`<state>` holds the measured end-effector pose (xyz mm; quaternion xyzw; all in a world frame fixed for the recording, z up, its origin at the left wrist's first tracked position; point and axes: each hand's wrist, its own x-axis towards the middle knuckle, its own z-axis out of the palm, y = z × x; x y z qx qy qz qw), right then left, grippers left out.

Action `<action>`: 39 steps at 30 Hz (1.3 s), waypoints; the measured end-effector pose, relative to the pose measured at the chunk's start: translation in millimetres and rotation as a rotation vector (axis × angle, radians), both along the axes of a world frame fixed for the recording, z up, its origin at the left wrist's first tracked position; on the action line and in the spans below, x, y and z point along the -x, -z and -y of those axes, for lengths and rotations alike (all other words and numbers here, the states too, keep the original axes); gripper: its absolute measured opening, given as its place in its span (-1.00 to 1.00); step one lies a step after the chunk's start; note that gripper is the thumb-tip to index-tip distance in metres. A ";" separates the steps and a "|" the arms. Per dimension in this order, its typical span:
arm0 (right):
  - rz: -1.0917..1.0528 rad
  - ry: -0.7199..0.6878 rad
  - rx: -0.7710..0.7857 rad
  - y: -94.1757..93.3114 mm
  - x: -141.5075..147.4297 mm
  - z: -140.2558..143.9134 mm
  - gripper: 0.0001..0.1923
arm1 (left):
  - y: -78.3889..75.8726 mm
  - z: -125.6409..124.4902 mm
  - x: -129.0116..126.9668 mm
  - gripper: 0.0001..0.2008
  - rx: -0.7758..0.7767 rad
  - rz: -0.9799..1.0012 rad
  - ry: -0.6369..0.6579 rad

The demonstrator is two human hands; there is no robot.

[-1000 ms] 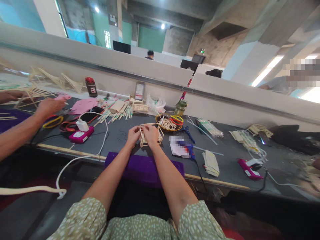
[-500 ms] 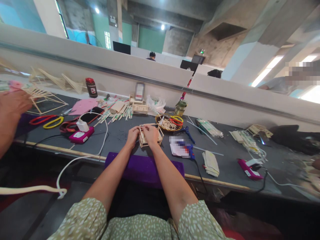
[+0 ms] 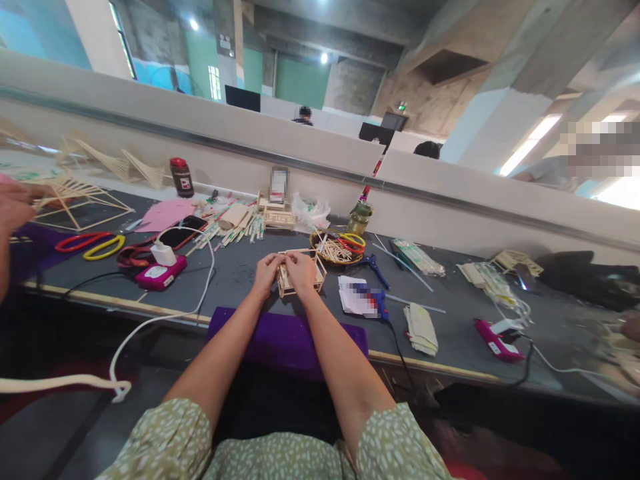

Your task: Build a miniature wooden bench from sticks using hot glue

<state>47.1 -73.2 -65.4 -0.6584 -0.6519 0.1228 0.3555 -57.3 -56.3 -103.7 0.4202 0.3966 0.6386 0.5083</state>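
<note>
A small box-shaped frame of thin wooden sticks (image 3: 316, 273) stands on the dark grey worktable (image 3: 240, 273) in front of me. My left hand (image 3: 266, 272) pinches its left side, fingers closed on the sticks. My right hand (image 3: 301, 269) rests on the frame's top and front, also gripping it. Both forearms reach over a purple pad (image 3: 285, 337) at the table's near edge.
A round basket of sticks with rubber bands (image 3: 338, 245) and a jar (image 3: 360, 216) stand behind the frame. A blue glue gun (image 3: 376, 301) lies to the right, a pink power pack with white cable (image 3: 161, 272) to the left. A co-worker's hand (image 3: 13, 207) is at far left.
My hands hold the frame in nearly the same place. The co-worker's arm at the left has drawn back from the table toward the left edge of view.
</note>
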 end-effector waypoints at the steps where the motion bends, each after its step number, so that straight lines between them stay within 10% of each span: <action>1: 0.002 0.000 -0.001 0.1 0.0 0.0 -0.75 | 0.2 -0.3 0.1 -0.77 -0.007 0.007 -0.008; 39: 0.035 0.010 -0.019 0.1 -0.3 2.5 -0.74 | -8.6 -4.4 1.7 -0.74 0.057 0.034 -0.002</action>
